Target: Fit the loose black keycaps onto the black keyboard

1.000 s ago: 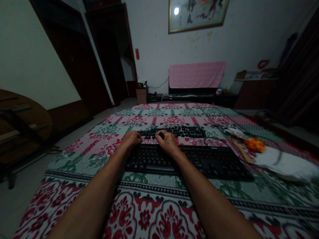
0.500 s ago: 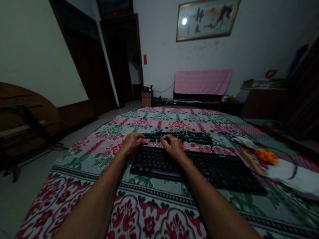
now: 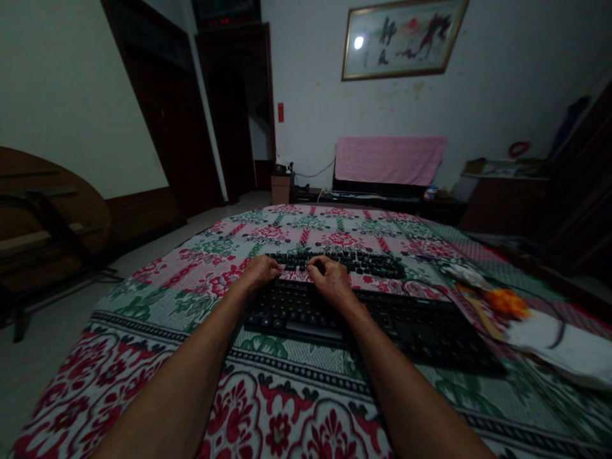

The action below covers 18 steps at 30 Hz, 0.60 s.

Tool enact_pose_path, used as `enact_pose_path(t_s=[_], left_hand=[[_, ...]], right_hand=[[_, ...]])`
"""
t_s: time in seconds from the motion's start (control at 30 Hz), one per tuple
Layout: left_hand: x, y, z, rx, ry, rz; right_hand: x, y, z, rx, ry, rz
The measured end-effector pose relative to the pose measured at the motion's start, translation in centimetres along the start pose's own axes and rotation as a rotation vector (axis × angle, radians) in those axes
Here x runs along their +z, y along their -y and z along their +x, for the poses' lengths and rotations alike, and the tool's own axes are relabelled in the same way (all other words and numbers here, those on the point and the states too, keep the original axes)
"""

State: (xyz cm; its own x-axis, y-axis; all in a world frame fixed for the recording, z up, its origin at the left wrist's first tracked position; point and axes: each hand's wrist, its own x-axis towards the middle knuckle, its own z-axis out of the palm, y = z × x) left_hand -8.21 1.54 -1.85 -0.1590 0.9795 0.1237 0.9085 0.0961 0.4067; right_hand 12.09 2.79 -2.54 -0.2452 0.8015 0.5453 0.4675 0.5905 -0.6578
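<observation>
Keycaps [image 3: 377,264] lie beyond the black keyboard [image 3: 404,322], your left hand [image 3: 261,270] and right hand [image 3: 332,278] curled close by, whether grasping any I cannot tell.

Left hand [image 3: 262,270]: fingers curled at the left end of the loose keys [image 3: 377,264]; any grip unclear.
Right hand [image 3: 331,278]: thumb and forefinger bent toward each other beside the same keys; contents hidden.
Keyboard [image 3: 280,309]: black, flat, under the right wrist; many key positions bare, space bar in place.
Loose keys: black, spread in a long band just beyond the keyboard.
Tablecloth [image 3: 282,424]: red, green and white floral pattern.
Table's right side: orange bundle [image 3: 507,303] beside white cloth [image 3: 561,344].
Far wall: framed picture [image 3: 406,39] above pink towel [image 3: 389,159].
</observation>
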Motion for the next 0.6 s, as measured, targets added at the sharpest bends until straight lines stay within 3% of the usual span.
enact_pose_path(t_s=[0.3,0.6], left_hand=[[0.1,0.8,0.5,0.032,-0.026,-0.03],[0.1,1.7,0.3,-0.034,-0.074,-0.215]], right_hand=[[-2.5,0.1,1.3,0.043,-0.077,0.09],[-2.2,0.4,1.2,0.01,-0.041,0.079]])
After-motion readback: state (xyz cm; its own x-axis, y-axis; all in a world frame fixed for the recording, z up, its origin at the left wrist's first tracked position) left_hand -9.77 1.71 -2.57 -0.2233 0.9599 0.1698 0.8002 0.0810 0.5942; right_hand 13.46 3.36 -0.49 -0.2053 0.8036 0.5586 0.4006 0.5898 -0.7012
